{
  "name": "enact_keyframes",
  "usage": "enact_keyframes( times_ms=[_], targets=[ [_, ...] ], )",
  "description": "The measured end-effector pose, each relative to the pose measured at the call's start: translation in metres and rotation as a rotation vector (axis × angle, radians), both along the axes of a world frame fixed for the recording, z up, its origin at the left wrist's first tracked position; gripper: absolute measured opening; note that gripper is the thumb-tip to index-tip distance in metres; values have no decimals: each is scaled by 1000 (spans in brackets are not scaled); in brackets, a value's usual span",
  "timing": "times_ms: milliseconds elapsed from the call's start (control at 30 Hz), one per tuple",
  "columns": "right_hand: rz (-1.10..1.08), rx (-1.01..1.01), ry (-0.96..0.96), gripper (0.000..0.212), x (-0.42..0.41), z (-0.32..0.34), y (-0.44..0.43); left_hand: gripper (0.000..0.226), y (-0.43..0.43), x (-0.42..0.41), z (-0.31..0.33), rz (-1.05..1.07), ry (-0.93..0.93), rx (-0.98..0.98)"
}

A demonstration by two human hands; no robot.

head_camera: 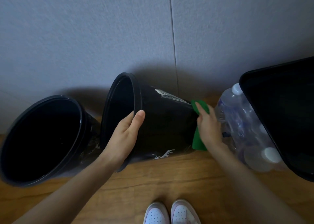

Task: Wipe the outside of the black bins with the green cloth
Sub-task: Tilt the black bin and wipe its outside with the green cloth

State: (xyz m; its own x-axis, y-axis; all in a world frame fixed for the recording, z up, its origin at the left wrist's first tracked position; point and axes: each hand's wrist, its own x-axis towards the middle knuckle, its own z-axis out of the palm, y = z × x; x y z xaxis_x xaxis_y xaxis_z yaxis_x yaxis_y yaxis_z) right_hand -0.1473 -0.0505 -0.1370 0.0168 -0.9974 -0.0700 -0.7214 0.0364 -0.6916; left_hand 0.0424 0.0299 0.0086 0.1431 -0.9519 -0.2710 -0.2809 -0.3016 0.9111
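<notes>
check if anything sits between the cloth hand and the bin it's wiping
Nothing visible does. The right hand presses the green cloth straight against the bottom end of the tilted black bin. The pack of plastic bottles sits behind that hand.

No text can be read. The tilted middle black bin (163, 121) bears a torn white label (167, 94) and white flourishes (163, 155) near its lower side, neither legible.
</notes>
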Motion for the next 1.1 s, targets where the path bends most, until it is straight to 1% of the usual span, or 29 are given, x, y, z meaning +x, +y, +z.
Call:
enact_keyframes(
  times_ms=[67, 167, 233, 267, 300, 367, 433, 467, 533, 567, 600, 633, 700, 800, 900, 967, 1033, 1100],
  targets=[
    [-3, 65, 7, 49, -8, -8, -4, 29, 0, -2, 1, -18, -2, -7],
    [-11, 144, 32, 49, -15, -12, -7, 25, 0, -3, 2, -44, -10, -24],
    [-30, 140, 27, 48, -17, -7, -5, 24, 1, -3, 3, -58, -18, -35],
    [-44, 115, -13, 48, -17, -3, -2, 24, 1, -2, 3, -67, -27, -45],
    [-64, 82, -83, 47, -16, 4, 2, 25, 1, -2, 3, -75, -36, -58],
    [-138, 15, -282, 46, -12, 18, 9, 26, 0, -1, 3, -82, -55, -78],
    [-255, -9, -542, 42, -9, 33, 13, 28, -1, 0, 3, -84, -94, -99],
    [-323, 13, -703, 38, -8, 40, 13, 31, -2, 1, 4, -86, -131, -118],
    [-456, 151, -1053, 27, -7, 56, 11, 46, -3, 2, 4, -100, -211, -154],
    [-506, 241, -1189, 23, -6, 64, 11, 55, -3, 1, 4, -111, -261, -175],
    [-527, 319, -1268, 20, -7, 70, 12, 62, -4, 0, 4, -126, -316, -203],
    [-527, 381, -1306, 18, -7, 76, 14, 63, -5, -1, 3, -145, -360, -238],
    [-504, 479, -1356, 18, -6, 84, 20, 50, -8, -2, 3, -166, -397, -283],
    [-429, 573, -1448, 29, -5, 93, 28, 34, -10, -5, 3, -122, -387, -220],
    [-347, 600, -1546, 41, 1, 106, 32, 25, -13, -8, 5, -97, -366, -190],
    [-272, 579, -1624, 49, 6, 116, 33, 18, -14, -9, 8, -113, -399, -179],
    [-202, 580, -1675, 50, 11, 125, 35, 13, -15, -10, 10, -120, -406, -171],
    [-150, 617, -1667, 41, 15, 130, 35, 9, -15, -12, 13, -106, -388, -165]
  ],
)
